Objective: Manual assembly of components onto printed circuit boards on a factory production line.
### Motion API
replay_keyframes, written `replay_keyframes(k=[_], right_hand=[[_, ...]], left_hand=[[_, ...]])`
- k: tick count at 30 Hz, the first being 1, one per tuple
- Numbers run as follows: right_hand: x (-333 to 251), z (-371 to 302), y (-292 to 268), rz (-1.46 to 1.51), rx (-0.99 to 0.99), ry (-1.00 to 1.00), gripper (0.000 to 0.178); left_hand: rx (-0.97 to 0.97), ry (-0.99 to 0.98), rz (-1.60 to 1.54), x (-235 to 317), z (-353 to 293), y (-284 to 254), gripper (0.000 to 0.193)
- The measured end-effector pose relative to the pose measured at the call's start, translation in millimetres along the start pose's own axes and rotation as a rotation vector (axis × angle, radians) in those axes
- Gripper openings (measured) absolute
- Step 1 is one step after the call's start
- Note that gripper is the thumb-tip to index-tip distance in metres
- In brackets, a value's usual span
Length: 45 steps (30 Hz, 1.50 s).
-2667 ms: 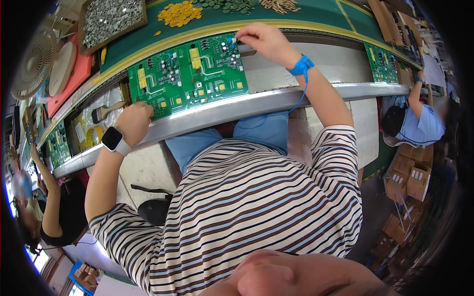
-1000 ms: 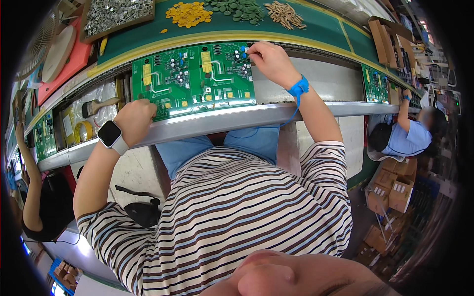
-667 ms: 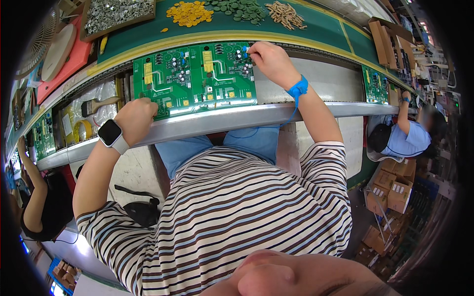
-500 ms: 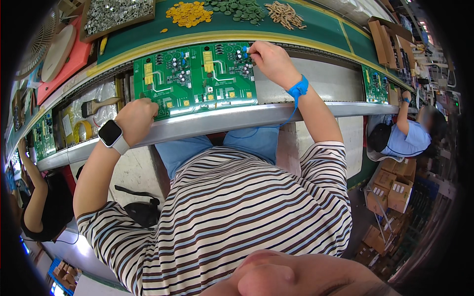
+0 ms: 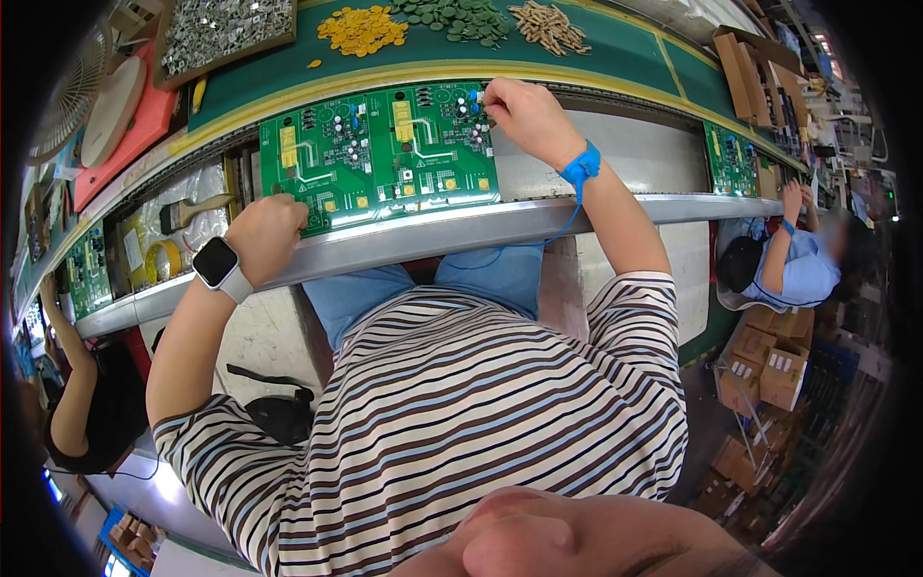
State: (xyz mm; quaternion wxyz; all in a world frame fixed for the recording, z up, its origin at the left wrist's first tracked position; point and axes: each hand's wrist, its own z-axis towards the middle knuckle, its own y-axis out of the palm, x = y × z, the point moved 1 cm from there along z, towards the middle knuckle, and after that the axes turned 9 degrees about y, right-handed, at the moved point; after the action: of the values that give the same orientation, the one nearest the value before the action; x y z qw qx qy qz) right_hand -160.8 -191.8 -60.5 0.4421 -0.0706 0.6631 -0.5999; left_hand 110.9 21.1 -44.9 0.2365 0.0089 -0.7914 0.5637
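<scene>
A green circuit board (image 5: 437, 183) in two matching halves lies along the metal rail (image 5: 413, 217) in front of me, bearing yellow, white and blue parts. My right hand (image 5: 527, 117), with a blue wrist strap (image 5: 581, 165), reaches over its far right corner. The thumb and forefinger are pinched at a small blue component (image 5: 473, 95) there. My left hand (image 5: 266, 236), closed with curled fingers, rests at the board's near left corner. What its fingertips hold, if anything, is hidden. A watch (image 5: 215, 261) sits on that wrist.
Beyond the board, yellow discs (image 5: 361, 32), green discs (image 5: 457, 21) and tan parts (image 5: 550, 29) lie in piles on a green surface. A box of metal parts (image 5: 226, 37) stands far left. A brush (image 5: 192, 212) and tape roll (image 5: 163, 260) lie left. People work on both sides.
Both my hands stay almost in place, the right still pinched at the board's far right corner. The view shifts slightly. At the right, a co-worker's arms have moved, and both hands now show raised.
</scene>
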Motion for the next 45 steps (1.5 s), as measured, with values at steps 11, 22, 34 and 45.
replay_keyframes(k=[11, 22, 34, 45], right_hand=[[1.0, 0.8, 1.9, 0.007, 0.02, -0.018, 0.008], [5.5, 14.2, -26.8, 0.008, -0.094, 0.063, 0.013], [91.1, 59.4, -37.1, -0.562, 0.235, 0.16, 0.012], [11.1, 1.9, -50.8, 0.026, 0.203, 0.23, 0.015]], left_hand=[[0.063, 0.059, 0.017, -1.1, -0.2, 1.7, 0.003], [0.031, 0.014, -0.041, 0.2, -3.1, 0.3, 0.007], [0.085, 0.133, -0.007, 33.8, 37.3, 9.6, 0.009], [0.256, 0.383, 0.129, 123.1, 129.9, 28.8, 0.012]])
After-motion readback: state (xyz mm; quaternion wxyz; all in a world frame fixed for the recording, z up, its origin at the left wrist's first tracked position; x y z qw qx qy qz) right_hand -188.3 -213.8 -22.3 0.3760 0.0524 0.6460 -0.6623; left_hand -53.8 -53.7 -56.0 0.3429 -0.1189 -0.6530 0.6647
